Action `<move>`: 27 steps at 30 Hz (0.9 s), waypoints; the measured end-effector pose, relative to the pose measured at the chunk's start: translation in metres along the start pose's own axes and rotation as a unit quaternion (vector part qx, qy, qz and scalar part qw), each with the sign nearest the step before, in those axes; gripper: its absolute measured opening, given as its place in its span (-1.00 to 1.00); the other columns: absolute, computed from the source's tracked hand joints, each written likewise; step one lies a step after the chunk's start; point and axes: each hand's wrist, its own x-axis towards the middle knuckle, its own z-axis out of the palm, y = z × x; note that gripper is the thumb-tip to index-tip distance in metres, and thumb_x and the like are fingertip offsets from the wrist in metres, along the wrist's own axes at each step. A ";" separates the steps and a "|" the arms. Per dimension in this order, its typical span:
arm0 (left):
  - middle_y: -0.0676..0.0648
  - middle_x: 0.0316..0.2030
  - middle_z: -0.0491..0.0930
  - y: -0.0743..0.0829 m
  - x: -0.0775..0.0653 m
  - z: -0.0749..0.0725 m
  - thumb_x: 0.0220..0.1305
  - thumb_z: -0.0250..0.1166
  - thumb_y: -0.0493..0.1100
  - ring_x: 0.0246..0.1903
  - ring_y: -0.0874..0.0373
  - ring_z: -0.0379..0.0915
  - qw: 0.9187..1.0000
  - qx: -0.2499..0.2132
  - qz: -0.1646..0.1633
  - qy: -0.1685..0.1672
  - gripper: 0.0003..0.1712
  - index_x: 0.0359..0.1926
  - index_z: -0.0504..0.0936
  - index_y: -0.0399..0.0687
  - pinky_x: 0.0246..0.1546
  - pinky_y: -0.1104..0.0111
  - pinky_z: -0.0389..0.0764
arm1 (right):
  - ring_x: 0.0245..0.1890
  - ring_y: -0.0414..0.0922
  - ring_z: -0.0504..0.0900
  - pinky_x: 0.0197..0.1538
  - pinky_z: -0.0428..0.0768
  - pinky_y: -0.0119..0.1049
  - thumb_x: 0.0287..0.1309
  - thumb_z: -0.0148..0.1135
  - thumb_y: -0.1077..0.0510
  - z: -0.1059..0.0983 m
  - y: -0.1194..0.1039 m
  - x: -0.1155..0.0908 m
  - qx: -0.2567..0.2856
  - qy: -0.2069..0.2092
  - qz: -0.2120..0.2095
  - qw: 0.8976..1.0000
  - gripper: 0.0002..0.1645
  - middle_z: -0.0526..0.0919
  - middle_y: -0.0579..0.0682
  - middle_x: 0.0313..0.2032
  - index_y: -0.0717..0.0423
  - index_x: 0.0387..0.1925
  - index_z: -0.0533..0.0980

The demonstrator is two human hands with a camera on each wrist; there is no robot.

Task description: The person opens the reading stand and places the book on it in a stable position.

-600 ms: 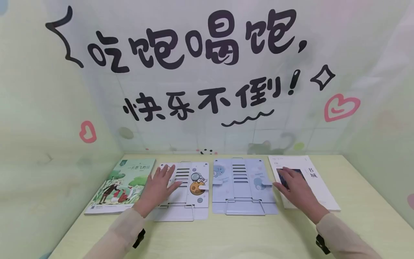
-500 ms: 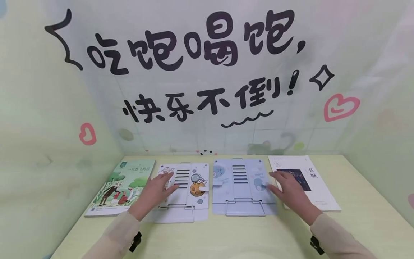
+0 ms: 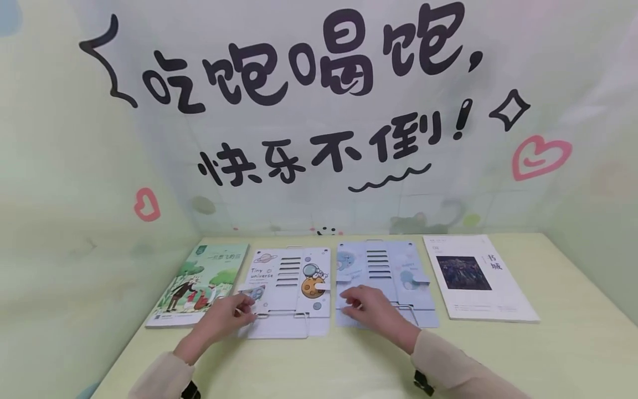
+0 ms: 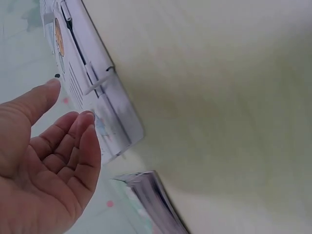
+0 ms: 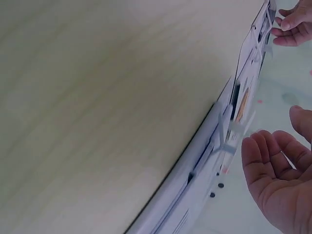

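Observation:
Two flat book stands lie side by side on the table, each with slots, page clips and a wire rest along the front. The white one (image 3: 289,296) has a planet and astronaut print; the pale blue one (image 3: 381,291) is to its right. My left hand (image 3: 219,321) hovers at the white stand's lower left corner, its fingers loosely bent. Over the blue stand's lower left part is my right hand (image 3: 376,313), thumb apart from the bent fingers. In the left wrist view the left hand (image 4: 53,161) has nothing between thumb and fingers; likewise the right hand (image 5: 280,175) in the right wrist view.
A green illustrated book (image 3: 191,282) lies left of the white stand. On the far right is a white book (image 3: 480,277) with a dark picture on its cover. The table (image 3: 309,368) meets a printed backdrop (image 3: 309,216) behind and at both sides.
The left hand has drawn back towards the front of the white stand. My right hand has moved left, from the blue stand's right edge and the white book to the blue stand's lower left.

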 end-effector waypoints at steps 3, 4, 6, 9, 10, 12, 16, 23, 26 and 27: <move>0.00 -0.38 0.57 -0.004 -0.004 0.005 0.04 0.38 -0.29 -0.36 0.19 0.47 0.999 -0.037 -0.018 -0.010 -0.71 -0.17 0.59 -0.26 -0.39 0.44 0.50 | -0.40 -0.21 0.52 -0.35 0.52 -0.46 0.09 0.28 0.27 0.016 -0.009 0.007 0.051 -0.017 0.008 0.999 -0.71 0.64 -0.01 -0.37 0.32 -0.13 0.58; 0.00 -0.38 0.57 -0.005 -0.004 0.007 0.02 0.38 -0.31 -0.36 0.19 0.47 0.998 -0.047 -0.028 -0.013 -0.70 -0.17 0.59 -0.26 -0.39 0.44 0.50 | -0.41 -0.23 0.50 -0.36 0.51 -0.47 0.10 0.27 0.27 0.021 -0.010 0.008 0.068 -0.022 0.013 0.997 -0.72 0.63 -0.03 -0.39 0.32 -0.13 0.58; -0.01 -0.39 0.55 -0.008 -0.005 0.011 0.00 0.39 -0.34 -0.37 0.19 0.44 0.997 -0.066 -0.045 -0.016 -0.70 -0.18 0.58 -0.26 -0.39 0.45 0.49 | -0.43 -0.25 0.49 -0.38 0.49 -0.49 0.09 0.27 0.28 0.029 -0.013 0.011 0.097 -0.031 0.021 0.995 -0.73 0.63 -0.04 -0.41 0.34 -0.15 0.57; -0.02 -0.41 0.52 -0.013 -0.004 0.017 -0.05 0.40 -0.40 -0.38 0.18 0.40 0.995 -0.082 -0.059 -0.016 -0.67 -0.19 0.58 -0.26 -0.41 0.46 0.46 | -0.44 -0.25 0.49 -0.39 0.50 -0.50 0.07 0.27 0.30 0.040 -0.015 0.014 0.138 -0.040 0.040 0.989 -0.73 0.64 -0.01 -0.40 0.36 -0.15 0.57; -0.03 -0.41 0.51 -0.014 -0.004 0.018 -0.06 0.40 -0.42 -0.39 0.17 0.39 0.994 -0.087 -0.062 -0.016 -0.66 -0.19 0.57 -0.26 -0.42 0.46 0.45 | -0.44 -0.25 0.49 -0.39 0.51 -0.50 0.07 0.27 0.31 0.043 -0.015 0.015 0.150 -0.043 0.048 0.987 -0.72 0.64 0.00 -0.40 0.37 -0.15 0.57; -0.04 -0.41 0.49 -0.017 -0.003 0.019 -0.08 0.39 -0.45 -0.39 0.16 0.37 0.994 -0.094 -0.057 -0.020 -0.64 -0.18 0.56 -0.29 -0.43 0.46 0.45 | -0.43 -0.25 0.50 -0.39 0.51 -0.51 0.07 0.27 0.31 0.049 -0.016 0.016 0.165 -0.045 0.058 0.984 -0.72 0.64 0.01 -0.39 0.37 -0.15 0.57; -0.06 -0.41 0.47 -0.023 -0.002 0.018 -0.07 0.36 -0.49 -0.39 0.14 0.36 0.992 -0.115 -0.025 -0.039 -0.63 -0.16 0.52 -0.35 -0.45 0.47 0.46 | -0.42 -0.25 0.50 -0.39 0.51 -0.52 0.06 0.27 0.31 0.055 -0.018 0.018 0.184 -0.046 0.072 0.979 -0.72 0.64 0.03 -0.39 0.39 -0.16 0.57; -0.06 -0.42 0.44 -0.029 0.000 0.018 -0.02 0.32 -0.49 -0.39 0.15 0.33 0.989 -0.134 0.017 -0.058 -0.66 -0.15 0.50 -0.39 -0.46 0.49 0.43 | -0.46 -0.26 0.52 -0.39 0.58 -0.45 0.08 0.24 0.35 0.062 -0.025 0.023 0.230 -0.055 0.095 0.967 -0.73 0.65 0.06 -0.42 0.44 -0.16 0.56; -0.06 -0.41 0.44 -0.030 0.001 0.017 -0.01 0.30 -0.49 -0.39 0.16 0.32 0.987 -0.143 0.031 -0.064 -0.67 -0.15 0.50 -0.40 -0.45 0.50 0.42 | -0.47 -0.26 0.52 -0.40 0.59 -0.43 0.07 0.23 0.38 0.066 -0.026 0.026 0.239 -0.052 0.104 0.964 -0.73 0.64 0.06 -0.43 0.47 -0.16 0.55; -0.06 -0.41 0.43 -0.030 0.001 0.017 -0.01 0.30 -0.48 -0.39 0.17 0.32 0.986 -0.146 0.034 -0.067 -0.67 -0.15 0.49 -0.40 -0.45 0.50 0.42 | -0.47 -0.27 0.51 -0.41 0.58 -0.44 0.06 0.23 0.39 0.068 -0.027 0.027 0.240 -0.050 0.103 0.964 -0.73 0.64 0.06 -0.44 0.48 -0.17 0.55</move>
